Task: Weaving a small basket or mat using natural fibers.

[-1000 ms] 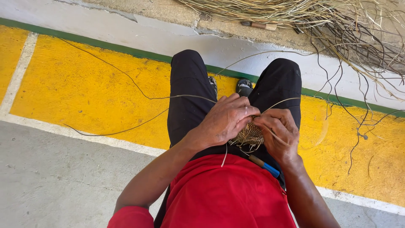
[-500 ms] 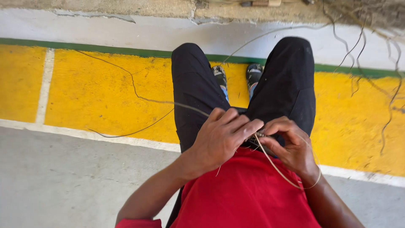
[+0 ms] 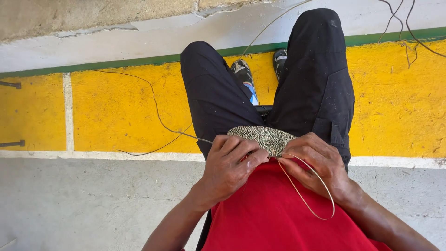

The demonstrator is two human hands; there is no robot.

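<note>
A small round woven disc (image 3: 264, 137) of coiled fibre, patterned dark and pale, rests on my lap between my thighs. My left hand (image 3: 230, 166) grips its near left edge, fingers curled over the rim. My right hand (image 3: 317, 163) holds the disc's right side and pinches a thin pale fibre strand (image 3: 312, 195) that loops down over my red shirt. Another long thin strand (image 3: 155, 109) trails from the disc out to the left across the yellow floor.
I sit with black trousers (image 3: 313, 79) and patterned shoes (image 3: 245, 74) stretched ahead. A yellow painted band (image 3: 111, 111) with green stripe (image 3: 116, 62) runs across grey concrete (image 3: 83, 200). Loose dry fibres (image 3: 409, 32) hang in at top right.
The view has tilted down and nearer. The woven disc is now in plain sight between my hands, and the strand forms a loop under my right hand. The fibre pile has left view.
</note>
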